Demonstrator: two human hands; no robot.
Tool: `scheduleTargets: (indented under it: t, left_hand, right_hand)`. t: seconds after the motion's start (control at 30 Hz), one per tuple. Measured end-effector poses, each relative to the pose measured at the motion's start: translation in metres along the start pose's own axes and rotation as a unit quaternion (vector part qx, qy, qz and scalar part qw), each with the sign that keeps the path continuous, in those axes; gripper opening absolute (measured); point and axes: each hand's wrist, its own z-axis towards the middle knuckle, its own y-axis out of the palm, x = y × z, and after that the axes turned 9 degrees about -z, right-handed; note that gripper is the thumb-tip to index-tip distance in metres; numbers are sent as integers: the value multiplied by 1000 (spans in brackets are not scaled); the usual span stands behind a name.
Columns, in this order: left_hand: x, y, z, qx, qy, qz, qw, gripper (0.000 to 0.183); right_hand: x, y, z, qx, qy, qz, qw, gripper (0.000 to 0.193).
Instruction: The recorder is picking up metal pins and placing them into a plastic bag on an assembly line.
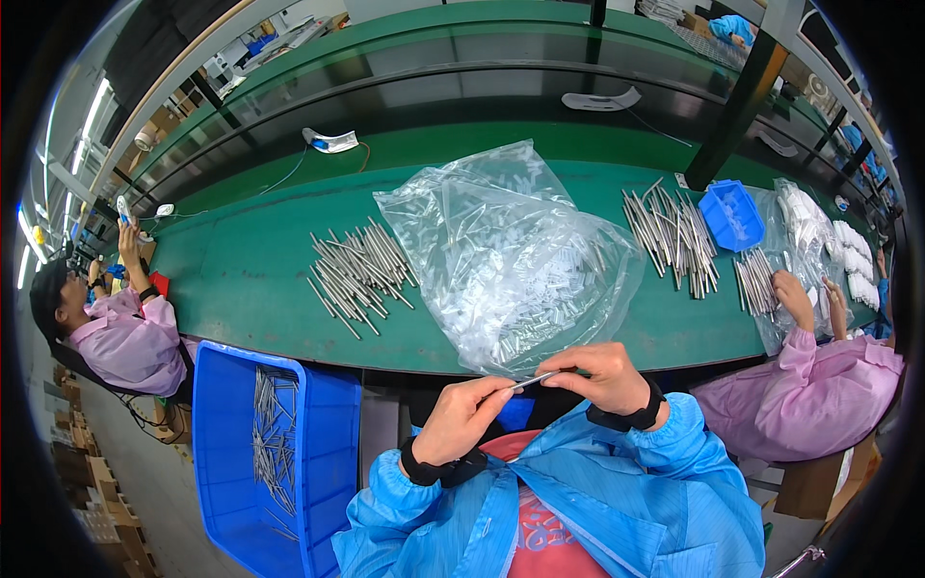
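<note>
A thin metal rod [529, 381] spans the gap between my hands, just off the near edge of the bench. My left hand [459, 420] pinches one end of it, and my right hand [605, 374] is closed on the other. Fingers cover both ends, so whether a small part sits on the rod cannot be seen. Directly beyond my hands lies a see-through plastic bag [462, 207], spread out with many small white and translucent tubes [540, 299]. To its left on the bench is a loose pile of metal rods [364, 273].
Another rod pile [672, 238] and a small blue bin [732, 216] lie at right, near a co-worker's hand [793, 301]. A large blue crate [330, 453] with rods stands at my left. The green bench [222, 289] extends toward another seated person [130, 337].
</note>
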Motion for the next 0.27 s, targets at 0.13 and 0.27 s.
scheduleTargets:
  t: [0.13,0.27]
  left_hand:
    - [2,0,-1,23,-8,-24,999,25]
    - [-14,-8,-4,41,-63,-220,973,34]
  right_hand:
    - [3,-3,1,12,-38,-22,999,15]
    - [2,4,0,31,-11,-23,999,14]
